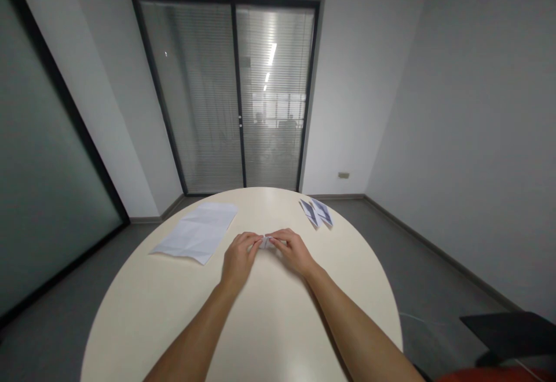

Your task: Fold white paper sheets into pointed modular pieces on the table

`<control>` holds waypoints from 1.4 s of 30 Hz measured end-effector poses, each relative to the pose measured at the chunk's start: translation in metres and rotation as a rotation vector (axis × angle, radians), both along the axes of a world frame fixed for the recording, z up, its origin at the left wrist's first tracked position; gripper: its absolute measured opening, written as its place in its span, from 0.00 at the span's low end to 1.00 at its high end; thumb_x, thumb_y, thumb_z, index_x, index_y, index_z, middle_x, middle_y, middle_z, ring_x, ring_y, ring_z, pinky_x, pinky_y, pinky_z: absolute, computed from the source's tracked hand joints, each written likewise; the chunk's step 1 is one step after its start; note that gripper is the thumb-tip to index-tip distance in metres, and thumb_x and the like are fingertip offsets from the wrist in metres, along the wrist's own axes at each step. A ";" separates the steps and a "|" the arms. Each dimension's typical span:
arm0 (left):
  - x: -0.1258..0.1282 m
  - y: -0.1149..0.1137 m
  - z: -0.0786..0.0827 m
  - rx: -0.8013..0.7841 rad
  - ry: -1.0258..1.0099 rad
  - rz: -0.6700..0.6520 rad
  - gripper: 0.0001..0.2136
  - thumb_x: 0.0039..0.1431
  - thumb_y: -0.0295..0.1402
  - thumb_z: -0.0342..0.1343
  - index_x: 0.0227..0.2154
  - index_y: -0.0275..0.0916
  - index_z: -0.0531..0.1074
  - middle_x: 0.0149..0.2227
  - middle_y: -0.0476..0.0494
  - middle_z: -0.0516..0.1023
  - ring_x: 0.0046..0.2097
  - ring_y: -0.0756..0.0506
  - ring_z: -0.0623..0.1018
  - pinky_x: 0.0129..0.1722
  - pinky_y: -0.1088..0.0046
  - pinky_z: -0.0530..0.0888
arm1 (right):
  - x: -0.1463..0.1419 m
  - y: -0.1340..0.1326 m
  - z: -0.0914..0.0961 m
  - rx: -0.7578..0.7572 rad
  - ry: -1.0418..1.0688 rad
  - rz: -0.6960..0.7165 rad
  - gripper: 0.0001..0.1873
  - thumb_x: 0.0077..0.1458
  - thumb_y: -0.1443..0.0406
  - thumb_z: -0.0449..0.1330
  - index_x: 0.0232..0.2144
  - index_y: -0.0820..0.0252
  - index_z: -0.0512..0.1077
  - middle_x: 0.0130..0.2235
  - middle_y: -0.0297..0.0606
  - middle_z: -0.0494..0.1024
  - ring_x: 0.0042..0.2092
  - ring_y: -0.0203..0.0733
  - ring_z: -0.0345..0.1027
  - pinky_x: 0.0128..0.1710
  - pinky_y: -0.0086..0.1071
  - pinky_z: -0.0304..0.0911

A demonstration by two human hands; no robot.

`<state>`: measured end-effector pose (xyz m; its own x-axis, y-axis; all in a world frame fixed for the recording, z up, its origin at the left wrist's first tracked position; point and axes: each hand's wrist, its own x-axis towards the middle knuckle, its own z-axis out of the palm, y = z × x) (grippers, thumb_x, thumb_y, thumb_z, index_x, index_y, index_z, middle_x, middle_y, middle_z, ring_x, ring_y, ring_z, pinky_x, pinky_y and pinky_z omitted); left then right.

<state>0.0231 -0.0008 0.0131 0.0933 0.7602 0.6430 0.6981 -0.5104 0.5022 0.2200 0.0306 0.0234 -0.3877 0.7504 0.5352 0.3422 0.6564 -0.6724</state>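
Note:
A small piece of folded white paper (266, 243) is held between my two hands over the middle of the table. My left hand (241, 256) pinches its left side, thumb against fingertips. On the other side, my right hand (293, 250) grips the right end in the same way. The fingers cover much of the paper, so its full shape is hidden. Left of my hands lies a creased white sheet of paper (200, 228). Two folded paper pieces with dark printed areas, a left one (310, 213) and a right one (322, 211), lie to the right.
The round cream table (264, 324) fills the lower middle. A chair with a black armrest (508, 335) and red seat stands at the lower right. Beyond the table is a dark-framed glass partition with blinds (273, 156).

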 end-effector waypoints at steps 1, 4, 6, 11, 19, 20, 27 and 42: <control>0.000 0.000 0.000 -0.004 -0.016 -0.009 0.10 0.68 0.37 0.52 0.42 0.44 0.79 0.43 0.45 0.80 0.48 0.44 0.77 0.52 0.65 0.73 | 0.000 0.000 0.000 -0.009 0.015 0.003 0.15 0.65 0.54 0.57 0.46 0.50 0.81 0.46 0.40 0.83 0.48 0.47 0.73 0.54 0.42 0.62; -0.001 0.002 0.000 -0.026 -0.079 -0.034 0.10 0.67 0.37 0.52 0.41 0.44 0.79 0.43 0.45 0.80 0.48 0.44 0.77 0.52 0.65 0.73 | 0.000 0.001 -0.002 -0.041 0.067 0.019 0.16 0.65 0.54 0.57 0.46 0.51 0.81 0.46 0.40 0.83 0.48 0.47 0.73 0.54 0.42 0.63; -0.002 0.003 -0.001 -0.043 -0.127 -0.047 0.10 0.67 0.37 0.53 0.41 0.43 0.79 0.43 0.44 0.80 0.47 0.44 0.77 0.51 0.65 0.73 | 0.001 0.002 -0.004 -0.069 0.098 0.025 0.16 0.64 0.53 0.58 0.46 0.52 0.81 0.45 0.41 0.83 0.48 0.47 0.73 0.53 0.42 0.64; -0.004 0.007 -0.003 -0.057 -0.222 -0.069 0.11 0.66 0.37 0.53 0.40 0.41 0.79 0.42 0.43 0.80 0.46 0.44 0.78 0.50 0.65 0.74 | 0.003 0.004 -0.008 -0.126 0.137 -0.004 0.19 0.63 0.51 0.58 0.44 0.54 0.81 0.46 0.43 0.83 0.48 0.48 0.74 0.52 0.43 0.65; -0.006 0.013 -0.009 -0.119 -0.376 -0.031 0.12 0.65 0.39 0.53 0.40 0.39 0.78 0.42 0.41 0.82 0.44 0.43 0.80 0.47 0.66 0.75 | 0.004 0.007 -0.009 -0.200 0.153 -0.100 0.18 0.61 0.52 0.59 0.42 0.57 0.81 0.46 0.43 0.82 0.45 0.47 0.74 0.43 0.37 0.66; -0.007 0.014 -0.010 -0.123 -0.397 -0.023 0.12 0.65 0.40 0.53 0.40 0.39 0.77 0.42 0.41 0.82 0.44 0.43 0.80 0.47 0.66 0.76 | 0.005 0.008 -0.010 -0.199 0.156 -0.109 0.18 0.61 0.53 0.58 0.41 0.58 0.80 0.45 0.43 0.82 0.44 0.46 0.74 0.42 0.36 0.66; -0.013 0.024 -0.021 -0.146 -0.510 0.043 0.15 0.63 0.43 0.52 0.41 0.38 0.74 0.40 0.40 0.82 0.42 0.42 0.81 0.45 0.64 0.78 | 0.010 0.019 -0.024 -0.165 0.224 -0.176 0.17 0.62 0.52 0.57 0.41 0.59 0.75 0.38 0.40 0.79 0.38 0.43 0.70 0.38 0.34 0.64; -0.019 0.038 -0.035 -0.198 -0.739 0.074 0.12 0.59 0.42 0.54 0.39 0.39 0.69 0.37 0.42 0.78 0.42 0.43 0.80 0.45 0.64 0.76 | 0.019 0.029 -0.035 -0.147 0.138 -0.381 0.17 0.57 0.58 0.54 0.42 0.61 0.76 0.41 0.43 0.81 0.39 0.44 0.71 0.44 0.37 0.65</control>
